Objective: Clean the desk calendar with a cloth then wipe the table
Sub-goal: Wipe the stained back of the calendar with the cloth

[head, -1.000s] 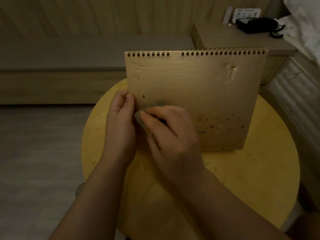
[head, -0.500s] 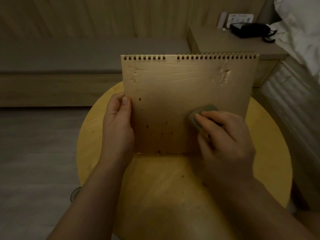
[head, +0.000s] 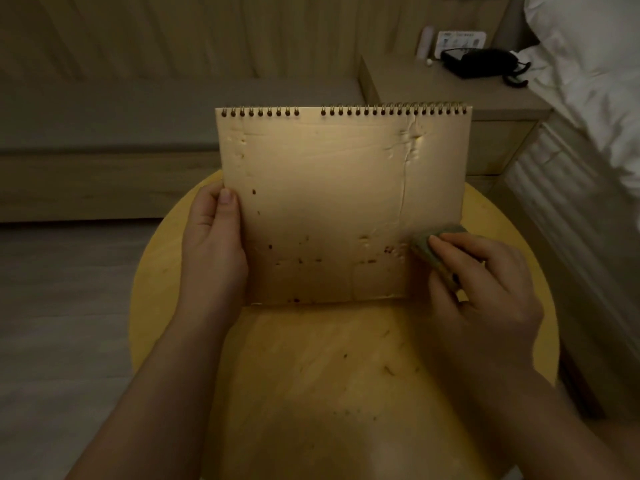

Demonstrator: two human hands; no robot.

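Clutter sits mostly at the far right: a wooden nightstand (head: 450, 88) carries a black telephone (head: 481, 62) with its coiled cord, a printed card (head: 460, 39) leaning on the wall behind it and a pale upright tube (head: 425, 41) beside that. White bedding (head: 588, 74) spills down just right of the nightstand. A long low ledge (head: 138, 133) runs along the panelled wall to the left, above grey floor (head: 52, 306).

Nearer, a round yellow wooden bench (head: 329, 358) carries the desk calendar (head: 339, 188), which stands upright on its lower edge near the middle of the top, spiral binding up and its brown cardboard back facing the camera. The card is dented and creased, with dark specks across its lower part; more specks and short marks dot the bench surface in front of it.

The left hand (head: 211, 251) grips the calendar's left edge, thumb on the near face and fingers wrapped behind, steadying it. The right hand (head: 485, 282) has its fingers (head: 446, 244) closed on a folded grey-green cloth (head: 433, 247), pressing it against the calendar's lower right corner, which the hand and cloth hide. Both forearms cross the near half of the bench.
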